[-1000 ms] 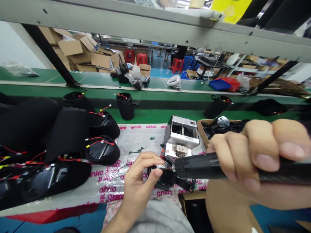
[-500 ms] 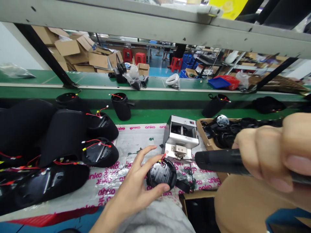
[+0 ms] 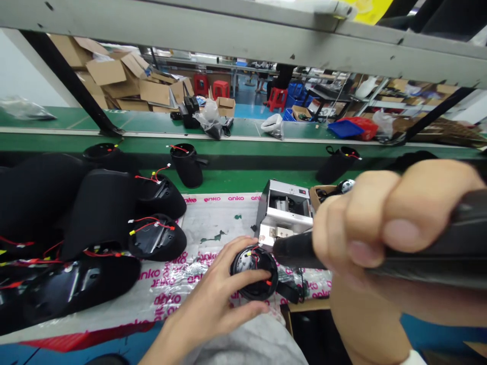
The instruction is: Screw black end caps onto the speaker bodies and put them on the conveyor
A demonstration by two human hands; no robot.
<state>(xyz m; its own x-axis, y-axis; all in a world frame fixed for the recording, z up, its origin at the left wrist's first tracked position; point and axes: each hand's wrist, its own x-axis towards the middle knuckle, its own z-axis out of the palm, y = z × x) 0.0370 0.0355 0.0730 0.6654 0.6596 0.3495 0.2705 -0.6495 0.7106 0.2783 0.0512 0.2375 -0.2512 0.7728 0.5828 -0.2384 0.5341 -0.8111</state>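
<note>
We see the round black cap [image 3: 253, 274] just in front of the metal box unit [image 3: 283, 213], on or barely above the printed plastic sheet [image 3: 215, 225], we can't tell which. Risk first: the soldering iron [image 3: 299, 252] points at the cap's edge, right beside the thin red wires [image 3: 254, 255], so a slip of either hand could, if the iron is hot, melt wire insulation or mark the black plastic. The left fingers [image 3: 247, 278] also lie close to the iron's end, so a burn looks possible, and a looser hold could let the cap twist. The left hand [image 3: 207, 299] is half closed, curled around the cap and grasping it, with fingers across its face. The right hand [image 3: 380, 223] is clenched in a tight fist around the iron's long black handle. The iron's tip is hard to make out at the cap's edge, so we can't tell if it touches anything. Black shell pieces [image 3: 158, 238] lie left of the box, and a cardboard tray [image 3: 323, 193] sits right of it.
</note>
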